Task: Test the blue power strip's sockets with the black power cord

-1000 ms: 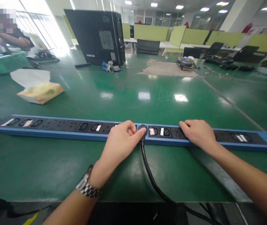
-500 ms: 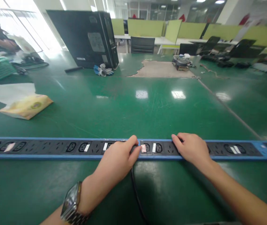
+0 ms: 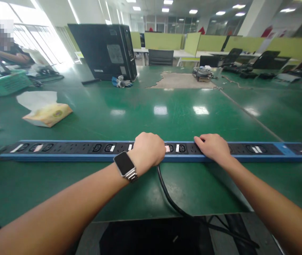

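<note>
A long power strip [image 3: 71,158], blue-edged with black sockets, lies across the green table. My left hand [image 3: 149,148], with a watch [image 3: 124,163] on the wrist, is closed over the strip's middle. From under it a black power cord [image 3: 164,187] runs down past the table's near edge. The cord's plug end is hidden inside that fist. To the right, my right hand [image 3: 214,148] grips the strip across its width, thumb along the top and fingers over the far side. Between the hands show a socket and white and pinkish stickers.
A tissue pack [image 3: 51,114] lies at the left, near a green basket [image 3: 6,85]. Behind stand a black computer case [image 3: 103,53] and blue-white gloves [image 3: 121,82]. A person [image 3: 7,53] is at the far left. A small device [image 3: 203,73] sits far back.
My left hand has turned over, its back and the watch face now upward, still at the same socket area. My right hand stays on the strip. The view has tilted up and shows the table's near edge.
</note>
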The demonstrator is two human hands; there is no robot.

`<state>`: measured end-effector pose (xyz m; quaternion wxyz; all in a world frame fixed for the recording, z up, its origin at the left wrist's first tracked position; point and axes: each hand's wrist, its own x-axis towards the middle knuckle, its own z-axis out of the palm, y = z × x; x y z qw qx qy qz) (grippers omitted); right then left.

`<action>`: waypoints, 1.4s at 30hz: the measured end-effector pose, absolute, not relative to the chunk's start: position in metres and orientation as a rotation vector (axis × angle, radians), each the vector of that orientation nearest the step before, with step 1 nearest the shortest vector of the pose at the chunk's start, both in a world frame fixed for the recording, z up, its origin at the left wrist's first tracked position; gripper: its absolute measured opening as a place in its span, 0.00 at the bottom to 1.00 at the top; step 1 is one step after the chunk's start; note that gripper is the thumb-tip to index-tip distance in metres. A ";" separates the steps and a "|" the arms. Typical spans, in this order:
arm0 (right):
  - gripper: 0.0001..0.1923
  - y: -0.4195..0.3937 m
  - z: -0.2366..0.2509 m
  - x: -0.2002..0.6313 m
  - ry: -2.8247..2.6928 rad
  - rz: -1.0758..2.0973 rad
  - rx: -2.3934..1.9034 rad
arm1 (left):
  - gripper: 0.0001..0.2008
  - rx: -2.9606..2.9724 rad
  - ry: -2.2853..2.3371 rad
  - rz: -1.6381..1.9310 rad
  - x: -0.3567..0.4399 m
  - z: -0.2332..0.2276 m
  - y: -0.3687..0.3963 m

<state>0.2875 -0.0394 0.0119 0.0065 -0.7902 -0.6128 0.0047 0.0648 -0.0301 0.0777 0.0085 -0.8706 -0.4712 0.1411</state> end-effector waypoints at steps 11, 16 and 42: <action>0.28 -0.040 0.013 0.287 -1.906 0.006 -2.443 | 0.14 -2.725 -1.531 0.379 0.068 0.077 -0.027; 0.28 -0.039 0.011 0.289 -1.903 0.002 -2.438 | 0.16 -2.716 -1.570 0.248 0.063 0.092 -0.019; 0.29 -0.039 0.009 0.290 -1.880 0.008 -2.446 | 0.22 -2.692 -1.892 0.537 -0.057 0.088 0.028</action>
